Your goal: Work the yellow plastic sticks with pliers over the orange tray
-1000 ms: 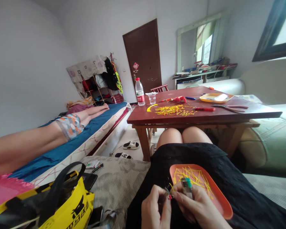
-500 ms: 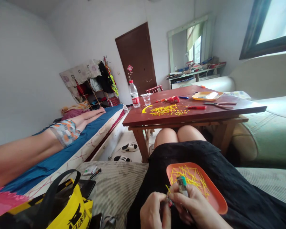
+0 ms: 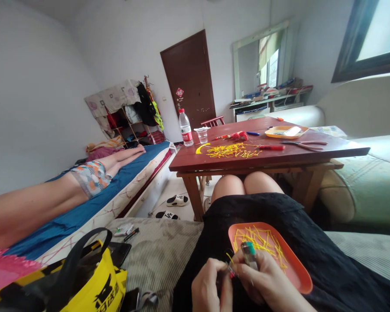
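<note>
In the head view, the left hand (image 3: 211,288) pinches a tiny red-tipped piece (image 3: 230,271) with closed fingers, meeting the right hand (image 3: 263,284), whose fingers wrap a small silver lighter with a green top (image 3: 248,254). Just beyond the right fingers, an orange plastic tray (image 3: 299,273) of short yellow strands (image 3: 263,240) rests on the black-skirted lap. Far ahead of both hands, the red-brown wooden surface (image 3: 279,154) carries more yellow strands.

lap, lower centre: orange oblong plastic tray (image 3: 297,271) holding yellow cut strands (image 3: 260,242) | lower edge, left of tray: both hands, left hand (image 3: 209,288) beside right hand (image 3: 268,284) | centre, behind knees: red-brown wooden bench (image 3: 279,156) | on bench's left end: clear plastic water bottle (image 3: 185,128) | lower left: yellow-and-black carrier bag (image 3: 84,286)
</note>
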Tool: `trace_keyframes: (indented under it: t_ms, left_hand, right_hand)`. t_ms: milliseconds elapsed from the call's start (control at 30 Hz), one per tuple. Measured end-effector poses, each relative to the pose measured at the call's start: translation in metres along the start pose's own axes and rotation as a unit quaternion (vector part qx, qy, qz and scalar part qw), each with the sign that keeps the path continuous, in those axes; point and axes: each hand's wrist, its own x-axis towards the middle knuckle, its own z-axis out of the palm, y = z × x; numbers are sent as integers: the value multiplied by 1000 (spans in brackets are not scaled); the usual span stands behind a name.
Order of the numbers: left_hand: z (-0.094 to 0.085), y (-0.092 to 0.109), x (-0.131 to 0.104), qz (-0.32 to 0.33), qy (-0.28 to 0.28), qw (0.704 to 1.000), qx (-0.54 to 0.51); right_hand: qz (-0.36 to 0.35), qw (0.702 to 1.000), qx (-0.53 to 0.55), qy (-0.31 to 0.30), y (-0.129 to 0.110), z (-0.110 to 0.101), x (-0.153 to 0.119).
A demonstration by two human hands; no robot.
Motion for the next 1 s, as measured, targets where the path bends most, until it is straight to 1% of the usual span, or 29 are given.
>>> trace_keyframes:
  t_ms: [100, 167, 267, 333, 467, 733, 1000]
  left_hand:
    - [-4, -1, 6, -102, -42, 991, -73]
    - [-6, -3, 10, -160, -65, 976, -132]
    - [-10, -4, 15, -218, -96, 950, -202]
    - [-12, -4, 15, -245, -111, 936, -226]
    - [-14, 0, 16, -254, -113, 933, -231]
    - [-13, 3, 17, -218, -97, 945, -223]
    - [-14, 2, 17, -220, -108, 945, -216]
  right_hand:
    - [-5, 1000, 6, -23, 5, -5, 0]
    - [-11, 1000, -4, -14, 7, -8, -1]
    - [-19, 999, -40, 17, 8, -11, -3]
    - [-21, 997, -71, 26, 7, -11, -4]
    - [-18, 995, -96, 16, 6, -8, -6]
    - [-4, 996, -91, 3, 7, -9, -7]
    - [-9, 996, -92, -2, 7, -9, -6]
